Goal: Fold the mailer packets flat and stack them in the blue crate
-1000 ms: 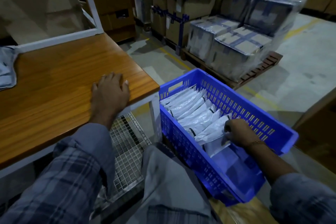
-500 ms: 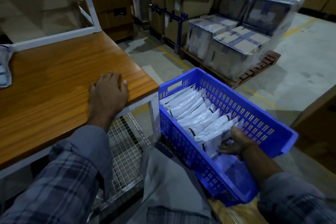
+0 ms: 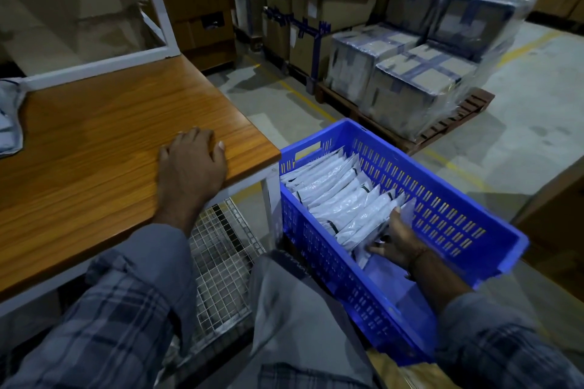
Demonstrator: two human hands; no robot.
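Observation:
A blue crate stands on the floor to the right of the wooden table. Inside it, several white folded mailer packets stand on edge in a row from the far end toward me. My right hand is down in the crate at the near end of the row, its fingers spread against the last packet and pressing it toward the others. My left hand rests flat on the table near its right corner, holding nothing.
More white packets lie at the table's left edge. A wire mesh shelf sits under the table. A pallet of wrapped boxes stands beyond the crate, with cardboard cartons behind. My knee is beside the crate.
My right hand slid deeper into the crate and turned, going from holding the last packet's top to pressing it against the row. My left hand stayed on the table.

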